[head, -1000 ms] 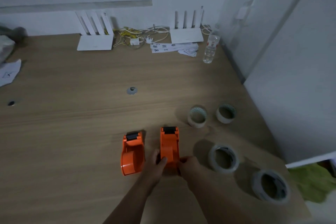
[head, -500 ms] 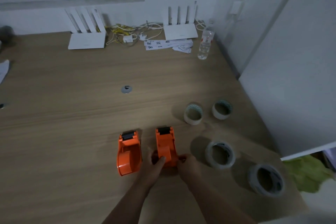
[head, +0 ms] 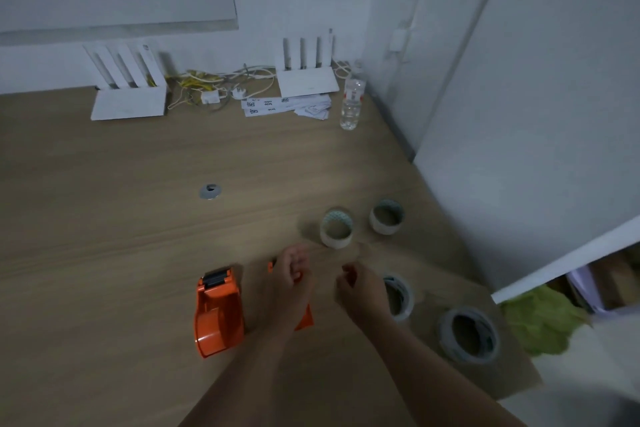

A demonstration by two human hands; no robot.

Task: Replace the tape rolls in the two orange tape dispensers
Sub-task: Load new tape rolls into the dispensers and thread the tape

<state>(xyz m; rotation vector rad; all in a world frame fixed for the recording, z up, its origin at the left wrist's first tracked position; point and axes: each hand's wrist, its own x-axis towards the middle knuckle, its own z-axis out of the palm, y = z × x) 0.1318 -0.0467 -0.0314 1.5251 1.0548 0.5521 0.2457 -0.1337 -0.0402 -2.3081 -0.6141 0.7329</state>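
On a wood-grain table, 2 orange plastic tape dispensers lie side by side: the left dispenser is free, the right dispenser mostly covered by the left hand, whose curled fingers close over its top. Just beside it, the right hand pinches a small orange piece; its grip is blurred. Ring-shaped tape rolls stand to the right: 2 small rolls farther away and 2 wider rolls nearer.
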